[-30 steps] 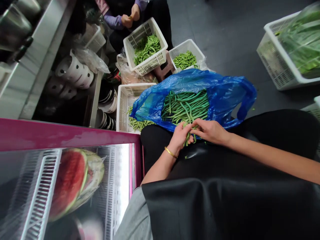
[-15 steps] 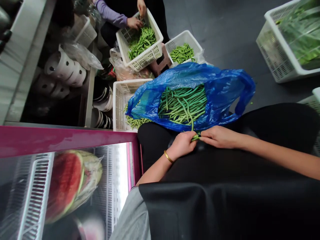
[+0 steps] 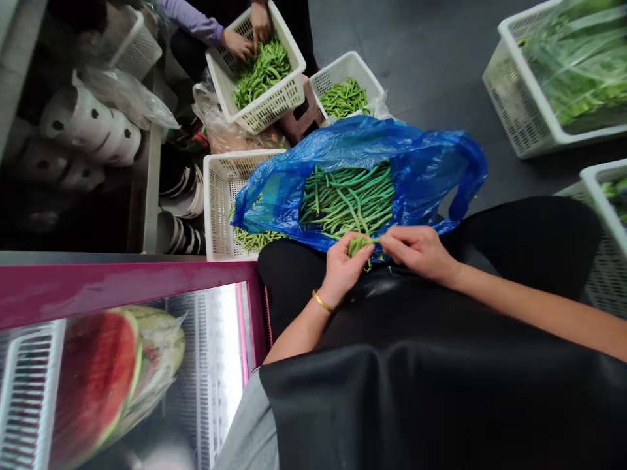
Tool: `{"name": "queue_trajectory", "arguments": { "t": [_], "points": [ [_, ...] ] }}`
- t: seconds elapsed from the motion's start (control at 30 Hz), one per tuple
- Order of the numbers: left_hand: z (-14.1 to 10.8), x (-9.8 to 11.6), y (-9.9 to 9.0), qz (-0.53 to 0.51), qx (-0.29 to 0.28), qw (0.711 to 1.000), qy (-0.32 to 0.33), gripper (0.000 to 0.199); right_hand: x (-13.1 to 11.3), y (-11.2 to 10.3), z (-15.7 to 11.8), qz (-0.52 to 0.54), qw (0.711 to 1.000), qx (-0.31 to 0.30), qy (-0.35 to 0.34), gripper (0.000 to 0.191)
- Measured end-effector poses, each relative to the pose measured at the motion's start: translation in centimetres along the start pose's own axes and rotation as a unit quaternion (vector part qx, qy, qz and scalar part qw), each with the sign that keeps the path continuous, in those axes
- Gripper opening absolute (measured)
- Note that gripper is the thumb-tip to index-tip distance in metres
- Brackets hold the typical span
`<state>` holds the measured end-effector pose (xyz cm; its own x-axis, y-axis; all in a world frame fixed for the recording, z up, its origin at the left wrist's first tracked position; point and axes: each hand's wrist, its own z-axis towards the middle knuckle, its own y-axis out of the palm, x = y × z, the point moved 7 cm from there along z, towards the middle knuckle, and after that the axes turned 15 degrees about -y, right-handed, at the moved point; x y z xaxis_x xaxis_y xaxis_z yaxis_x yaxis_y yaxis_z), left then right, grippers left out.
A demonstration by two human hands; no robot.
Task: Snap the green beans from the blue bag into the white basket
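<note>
My left hand (image 3: 343, 264), with a gold bangle at its wrist, is closed around several green bean pieces (image 3: 359, 245). My right hand (image 3: 414, 251) pinches the end of a green bean that reaches across from the left fingers. Both hands are above my lap, at the near edge of a blue plastic bag (image 3: 416, 170). The bag lies open, and long green beans (image 3: 350, 199) fill its middle. A white basket (image 3: 211, 209) left of the bag holds short bean pieces (image 3: 259, 239), partly hidden by the bag and my knee.
Opposite me, a co-worker's hands (image 3: 245, 42) are in a white basket (image 3: 274, 114) of bean pieces. Another bean basket (image 3: 353, 65) stands beside it. A crate (image 3: 529, 124) of bagged greens is at right. A pink-framed glass cooler (image 3: 122, 281) with cut watermelon (image 3: 98, 372) borders my left.
My hands have risen slightly towards the bag, and the bean pieces in my left hand show more plainly. The view has shifted right. The co-worker's hands have moved closer together in the basket.
</note>
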<state>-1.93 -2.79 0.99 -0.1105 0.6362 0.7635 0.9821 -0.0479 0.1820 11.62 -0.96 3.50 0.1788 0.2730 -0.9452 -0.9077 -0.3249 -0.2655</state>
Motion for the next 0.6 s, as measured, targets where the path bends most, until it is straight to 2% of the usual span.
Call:
{"name": "queue_trajectory", "arguments": {
  "t": [0.07, 0.13, 0.2, 0.27, 0.33, 0.37, 0.4, 0.5, 0.6],
  "points": [
    [-1.3, 1.5, 0.5, 0.139, -0.071, 0.984, 0.089, 0.011, -2.2, 0.5, -1.4, -0.026, 0.992, -0.120, -0.030, 0.042],
    [-2.3, 2.2, 0.8, 0.243, -0.122, 0.950, 0.155, 0.012, -3.2, 0.9, -2.9, 0.019, 0.977, -0.212, 0.005, 0.045],
    [-2.3, 2.9, 0.0, 0.265, -0.095, 0.943, 0.180, 0.014, -2.3, 0.9, -3.9, 0.046, 0.958, -0.270, 0.086, 0.046],
    [-2.2, 4.0, -1.7, 0.229, -0.021, 0.954, 0.194, 0.013, 0.1, 0.3, -4.5, -0.001, 0.932, -0.328, 0.152, 0.042],
    [-2.1, 4.9, -3.3, 0.154, 0.033, 0.969, 0.188, 0.020, 3.4, -0.6, -4.2, -0.132, 0.906, -0.367, 0.162, 0.029],
    [-2.0, 5.0, -3.9, 0.107, 0.044, 0.978, 0.176, 0.025, 4.9, -1.0, -3.7, -0.212, 0.897, -0.360, 0.147, 0.021],
    [-1.8, 5.0, -4.3, 0.056, 0.044, 0.985, 0.156, 0.028, 6.3, -0.8, -3.4, -0.259, 0.886, -0.361, 0.135, 0.022],
    [-0.5, 3.6, -4.2, -0.060, 0.004, 0.996, 0.072, 0.030, 9.9, 2.3, -3.2, -0.273, 0.873, -0.373, 0.158, 0.035],
    [1.3, 1.2, -3.1, -0.073, -0.015, 0.997, 0.005, 0.037, 12.1, 5.8, -3.0, -0.254, 0.880, -0.339, 0.216, 0.048]
  ]
}}
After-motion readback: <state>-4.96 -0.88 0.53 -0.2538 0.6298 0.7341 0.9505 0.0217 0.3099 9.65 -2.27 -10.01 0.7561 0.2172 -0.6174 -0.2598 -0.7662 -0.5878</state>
